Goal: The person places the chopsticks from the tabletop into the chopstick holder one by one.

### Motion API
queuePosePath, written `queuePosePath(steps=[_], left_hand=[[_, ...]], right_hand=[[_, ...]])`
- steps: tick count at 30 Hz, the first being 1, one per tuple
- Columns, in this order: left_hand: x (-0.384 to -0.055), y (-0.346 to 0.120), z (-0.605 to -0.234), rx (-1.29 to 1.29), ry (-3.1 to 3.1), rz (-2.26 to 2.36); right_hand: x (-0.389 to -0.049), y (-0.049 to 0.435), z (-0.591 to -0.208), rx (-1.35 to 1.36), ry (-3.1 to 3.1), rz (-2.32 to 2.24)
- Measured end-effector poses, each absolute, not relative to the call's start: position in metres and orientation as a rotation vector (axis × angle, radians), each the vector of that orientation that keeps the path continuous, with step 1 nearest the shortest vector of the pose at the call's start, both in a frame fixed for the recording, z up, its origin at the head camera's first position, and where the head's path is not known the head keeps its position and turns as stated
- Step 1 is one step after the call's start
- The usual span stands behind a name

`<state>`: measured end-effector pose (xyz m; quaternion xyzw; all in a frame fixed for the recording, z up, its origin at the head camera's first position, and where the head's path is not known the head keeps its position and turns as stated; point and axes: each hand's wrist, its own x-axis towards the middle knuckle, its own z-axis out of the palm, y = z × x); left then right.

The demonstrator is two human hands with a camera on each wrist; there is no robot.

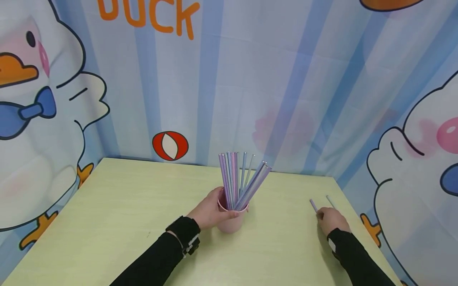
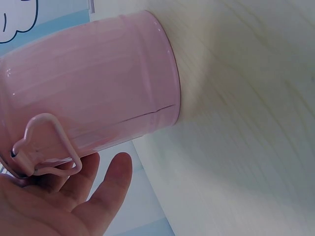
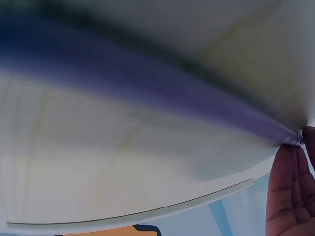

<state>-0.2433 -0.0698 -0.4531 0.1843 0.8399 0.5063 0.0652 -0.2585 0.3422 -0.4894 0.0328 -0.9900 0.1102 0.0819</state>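
Note:
A small pink pail [image 1: 230,224] stands upright on the table, with a bundle of purple, pink and pale blue straws [image 1: 234,178] leaning out of it. My left hand [image 1: 214,210] grips the pail near its rim, thumb across the front. Seen from the left wrist, the pail [image 2: 93,83] has a wire loop [image 2: 49,142] on its side, and the fingers lie behind it. At the table's right side, my right hand [image 1: 332,220] pinches a purple straw [image 3: 246,120] close over the tabletop. A pale straw [image 1: 331,201] lies just beyond that hand.
The light wood-look table [image 1: 143,210] ends at a back edge against a striped curtain [image 1: 236,79] printed with ducks and a red-and-white ball. Its right edge runs close beside the right hand.

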Motion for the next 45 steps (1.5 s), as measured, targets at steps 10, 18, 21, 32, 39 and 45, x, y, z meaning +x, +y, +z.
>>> queuePosePath(steps=[10,18,21,32,39,45], left_hand=[[-0.24,-0.071,-0.448,0.596,2.521,1.542],[-0.24,-0.069,-0.446,0.558,2.532,1.524],[-0.239,-0.069,-0.447,0.558,2.54,1.518],[-0.239,-0.07,-0.448,0.587,2.527,1.536],[-0.239,-0.07,-0.447,0.597,2.532,1.539],[-0.239,-0.07,-0.447,0.596,2.524,1.547]], right_hand=[[-0.259,0.33,-0.491,0.128,-2.94,0.351],[-0.26,0.318,-0.487,0.121,-2.989,0.424],[-0.264,0.314,-0.484,0.14,-2.979,0.448],[-0.261,0.284,-0.439,0.197,-2.877,0.751],[-0.259,0.263,-0.419,0.158,-2.813,0.957],[-0.257,0.246,-0.405,0.152,-2.727,1.113]])
